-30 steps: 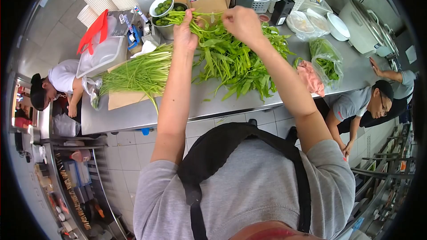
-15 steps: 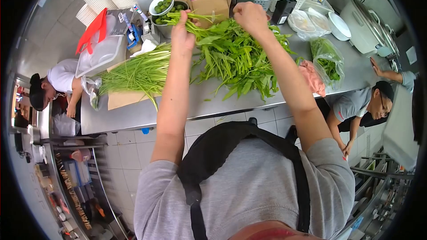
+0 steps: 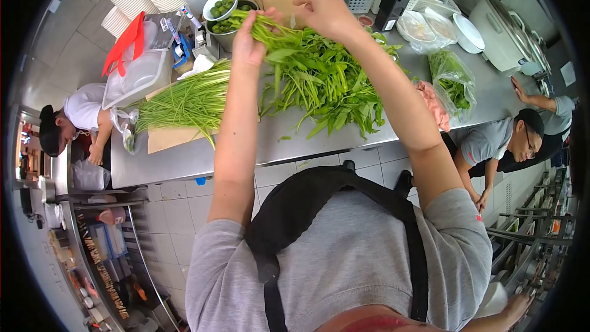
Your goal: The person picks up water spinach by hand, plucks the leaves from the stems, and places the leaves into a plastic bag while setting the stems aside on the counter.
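Green stems (image 3: 275,35): gripped in left hand (image 3: 248,46), far end of leafy pile (image 3: 335,83)
Right hand (image 3: 326,15): curled, can't tell if holding anything

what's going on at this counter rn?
A person at a metal counter is handling greens by hand. The left hand grips a bunch of green stems above the near edge of the counter, beside a large pile of leafy greens. The right hand is raised over the far side of that pile; whether it holds anything is unclear. Thin green stalks lie on cardboard to the left.
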The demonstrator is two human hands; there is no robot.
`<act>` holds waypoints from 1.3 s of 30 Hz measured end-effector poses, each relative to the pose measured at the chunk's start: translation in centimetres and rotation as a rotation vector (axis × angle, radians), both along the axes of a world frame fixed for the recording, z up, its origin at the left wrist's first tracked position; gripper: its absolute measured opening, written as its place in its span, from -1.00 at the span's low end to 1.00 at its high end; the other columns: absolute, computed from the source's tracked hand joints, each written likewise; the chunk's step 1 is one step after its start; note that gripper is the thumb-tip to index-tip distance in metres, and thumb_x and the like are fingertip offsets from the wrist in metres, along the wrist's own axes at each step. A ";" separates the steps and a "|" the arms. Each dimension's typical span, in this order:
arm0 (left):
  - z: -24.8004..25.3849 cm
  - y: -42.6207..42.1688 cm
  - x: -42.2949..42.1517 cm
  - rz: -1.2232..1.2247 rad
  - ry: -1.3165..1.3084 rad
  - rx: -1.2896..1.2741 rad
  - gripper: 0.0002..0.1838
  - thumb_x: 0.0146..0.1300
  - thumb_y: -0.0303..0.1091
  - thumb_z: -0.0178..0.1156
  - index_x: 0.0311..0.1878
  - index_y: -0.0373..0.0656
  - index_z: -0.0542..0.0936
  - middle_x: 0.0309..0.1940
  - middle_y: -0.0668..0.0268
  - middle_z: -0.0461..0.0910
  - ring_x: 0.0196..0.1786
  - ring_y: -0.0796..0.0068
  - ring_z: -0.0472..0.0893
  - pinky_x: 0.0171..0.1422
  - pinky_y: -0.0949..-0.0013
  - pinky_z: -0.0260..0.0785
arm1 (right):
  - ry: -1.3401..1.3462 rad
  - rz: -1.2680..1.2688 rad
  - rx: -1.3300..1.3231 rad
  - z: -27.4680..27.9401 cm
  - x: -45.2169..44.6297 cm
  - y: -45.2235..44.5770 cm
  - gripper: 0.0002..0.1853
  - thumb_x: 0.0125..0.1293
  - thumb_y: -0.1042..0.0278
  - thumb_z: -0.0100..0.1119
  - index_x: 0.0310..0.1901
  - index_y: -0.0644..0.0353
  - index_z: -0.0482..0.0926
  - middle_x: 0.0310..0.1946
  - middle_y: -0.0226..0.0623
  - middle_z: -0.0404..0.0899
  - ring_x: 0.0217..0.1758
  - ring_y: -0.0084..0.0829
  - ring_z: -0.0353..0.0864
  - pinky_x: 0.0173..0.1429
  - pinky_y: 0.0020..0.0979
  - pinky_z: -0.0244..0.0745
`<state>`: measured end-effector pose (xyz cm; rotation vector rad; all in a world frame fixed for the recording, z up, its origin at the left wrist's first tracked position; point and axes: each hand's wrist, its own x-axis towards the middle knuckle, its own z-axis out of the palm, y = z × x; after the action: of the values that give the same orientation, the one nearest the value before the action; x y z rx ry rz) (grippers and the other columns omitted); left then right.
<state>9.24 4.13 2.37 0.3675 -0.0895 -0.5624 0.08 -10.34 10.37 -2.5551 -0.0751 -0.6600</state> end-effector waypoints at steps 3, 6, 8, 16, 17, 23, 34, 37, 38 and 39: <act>0.6 -1.2 -1.8 0.024 -0.417 0.218 -0.77 0.17 -0.24 0.06 -0.26 -0.22 0.43 -0.04 0.14 0.40 0.06 0.25 0.37 0.12 0.21 0.24 | 0.113 0.208 0.105 -0.2 -0.9 1.4 -0.54 -0.10 0.13 0.25 -0.17 0.25 0.51 -0.49 -0.10 0.54 -0.41 -0.25 0.55 -0.27 -0.33 0.41; 2.6 -2.1 -4.8 0.069 -0.502 0.412 -0.66 0.13 -0.22 0.13 -0.08 -0.19 0.43 -0.09 0.32 0.43 -0.03 0.52 0.38 0.02 0.37 0.26 | 0.143 0.144 0.079 -1.7 -1.0 2.0 -0.53 -0.12 0.15 0.26 -0.19 0.29 0.49 -0.39 -0.07 0.55 -0.32 -0.27 0.57 -0.22 -0.35 0.44; 2.8 -2.1 -3.8 -0.106 -0.606 0.468 -0.64 0.12 -0.23 0.14 -0.05 -0.19 0.41 -0.09 0.33 0.42 -0.02 0.51 0.37 0.03 0.37 0.25 | 0.234 0.142 0.270 -1.7 -1.2 1.3 -0.53 -0.13 0.17 0.27 -0.19 0.31 0.48 -0.43 -0.10 0.55 -0.38 -0.36 0.57 -0.29 -0.40 0.45; 6.5 1.5 -2.3 0.150 -0.839 0.723 -0.64 0.14 -0.29 0.12 0.01 -0.15 0.39 0.00 0.30 0.41 -0.03 0.53 0.42 0.03 0.44 0.23 | 0.324 0.333 1.369 -3.7 -0.4 -8.1 -0.85 0.10 0.40 0.15 -0.33 0.27 0.48 -0.51 -0.40 0.52 -0.62 -0.71 0.43 -0.64 -0.72 0.29; 6.5 1.6 -2.5 0.143 -0.842 0.712 -0.64 0.14 -0.29 0.12 0.01 -0.15 0.39 0.00 0.30 0.41 -0.03 0.53 0.42 0.03 0.44 0.23 | 0.276 0.429 1.499 -3.5 -0.8 -9.0 -0.86 0.11 0.41 0.14 -0.32 0.28 0.47 -0.43 -0.37 0.55 -0.59 -0.75 0.46 -0.64 -0.80 0.33; 5.2 0.4 -5.5 0.278 -1.113 0.789 -0.82 0.06 -0.46 0.17 -0.22 -0.20 0.55 -0.44 0.45 0.52 -0.39 0.77 0.42 -0.35 0.66 0.26 | 0.170 0.338 1.616 -4.5 -1.0 -11.9 -0.83 0.10 0.39 0.15 -0.26 0.19 0.46 -0.37 -0.47 0.53 -0.67 -0.85 0.33 -0.67 -0.90 0.28; -0.3 -4.4 -6.4 -0.019 -0.818 0.830 -0.82 -0.01 -0.48 0.21 -0.30 -0.24 0.48 -0.46 0.33 0.52 -0.49 0.67 0.43 -0.41 0.59 0.28 | 0.165 0.406 1.707 -4.3 -2.0 -11.1 -0.86 0.12 0.40 0.13 -0.30 0.22 0.47 -0.40 -0.42 0.55 -0.63 -0.79 0.43 -0.70 -0.86 0.27; -0.8 -4.4 -6.6 -0.005 -0.787 0.791 -0.88 0.00 -0.47 0.22 -0.47 -0.16 0.44 -0.66 0.49 0.40 -0.61 0.78 0.33 -0.56 0.65 0.15 | 0.056 0.272 1.665 -4.2 -2.8 -12.4 -0.88 0.11 0.39 0.14 -0.35 0.23 0.48 -0.46 -0.43 0.53 -0.70 -0.76 0.34 -0.70 -0.79 0.23; -1.7 -3.6 -5.6 0.016 -0.858 0.897 -0.90 0.00 -0.48 0.20 -0.43 -0.17 0.47 -0.62 0.41 0.46 -0.58 0.67 0.40 -0.51 0.59 0.22 | 0.040 0.292 1.606 -4.3 -3.2 -13.2 -0.88 0.12 0.40 0.12 -0.32 0.23 0.48 -0.43 -0.43 0.54 -0.66 -0.80 0.35 -0.70 -0.82 0.23; -2.3 -3.0 -4.8 0.038 -0.932 1.000 -0.90 -0.01 -0.48 0.19 -0.38 -0.19 0.50 -0.57 0.33 0.52 -0.55 0.55 0.48 -0.46 0.52 0.29 | 0.023 0.311 1.546 -4.3 -3.7 -14.0 -0.87 0.14 0.41 0.10 -0.28 0.23 0.48 -0.40 -0.43 0.55 -0.62 -0.84 0.37 -0.70 -0.85 0.23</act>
<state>4.45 1.16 0.10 1.5890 -0.7076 -0.3199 -3.60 -24.33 6.04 -1.0219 0.0429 -0.3052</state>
